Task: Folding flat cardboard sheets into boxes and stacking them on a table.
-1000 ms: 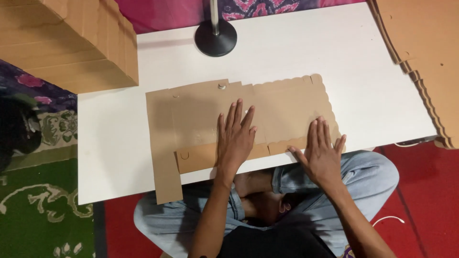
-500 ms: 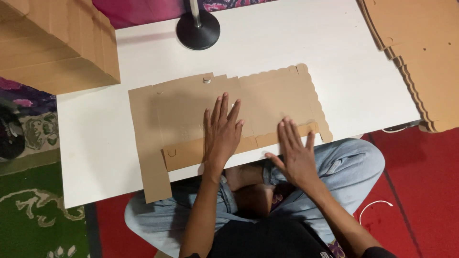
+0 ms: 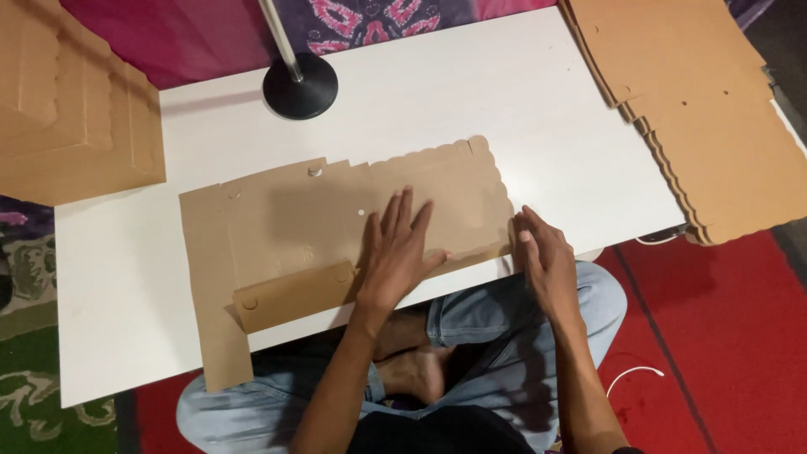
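Pressing flat, spread fingers hold cardboard sheet (image 3: 336,219); lamp base (image 3: 300,86) and stack (image 3: 706,109) flank it

Brown cardboard sheet (image 3: 336,219), white table (image 3: 504,92), red floor (image 3: 723,336)

brown cardboard blank (image 3: 319,227), die-cut, lying flat on the white surface (image 3: 521,92) w/ its near edge at the surface's front edge. scalloped along the top right & right end, small round holes up top. front strip folded up onto the sheet; narrow flap hangs off bottom left.
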